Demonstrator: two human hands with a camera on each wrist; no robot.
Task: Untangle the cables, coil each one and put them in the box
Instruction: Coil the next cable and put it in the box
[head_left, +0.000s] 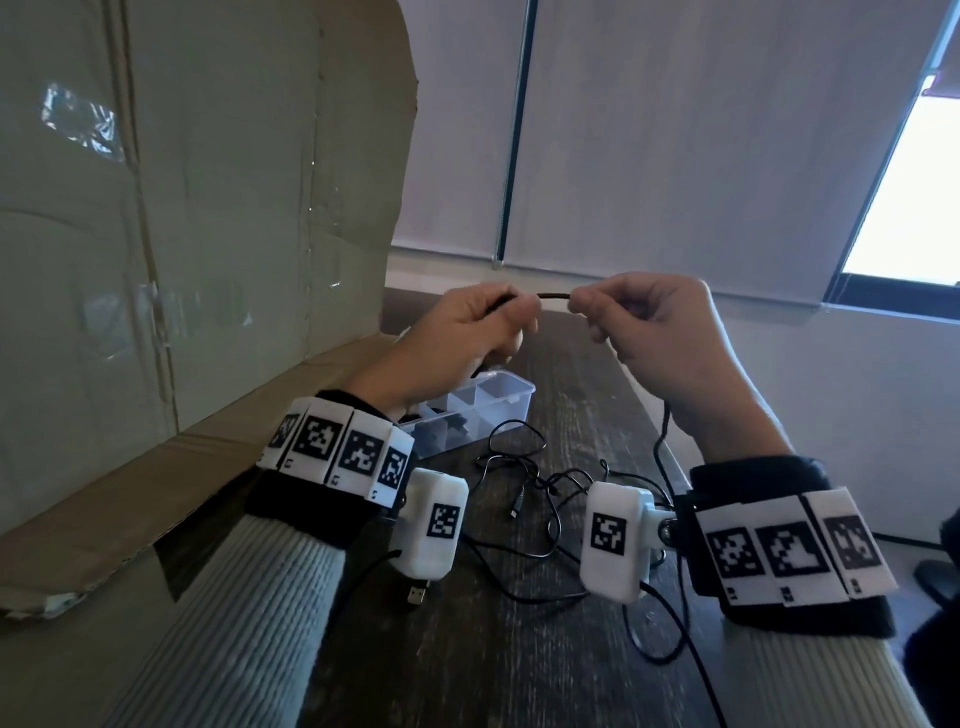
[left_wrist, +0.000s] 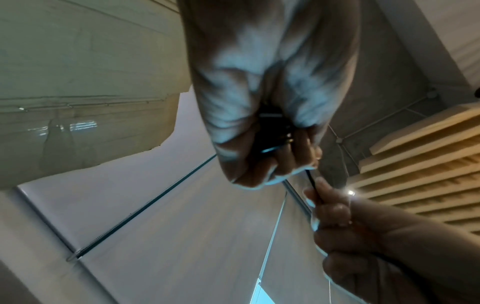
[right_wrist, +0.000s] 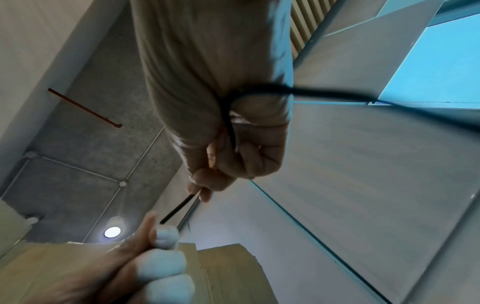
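Both my hands are raised above the table and hold one thin black cable (head_left: 554, 296) stretched short between them. My left hand (head_left: 519, 307) pinches it with thumb and forefinger, and more of the cable is bunched in its fist (left_wrist: 272, 131). My right hand (head_left: 579, 302) pinches the other side; the cable runs through its curled fingers (right_wrist: 230, 131) and hangs down toward the table (head_left: 665, 421). A loose tangle of black cables (head_left: 540, 488) lies on the table below. The clear plastic compartment box (head_left: 514, 384) stands behind it, with dark items in some compartments.
A big sheet of cardboard (head_left: 182, 234) leans along the left side of the dark wooden table (head_left: 519, 665). A USB plug (head_left: 418, 596) lies by my left wrist. The table's right edge runs under my right forearm. A wall and a window are behind.
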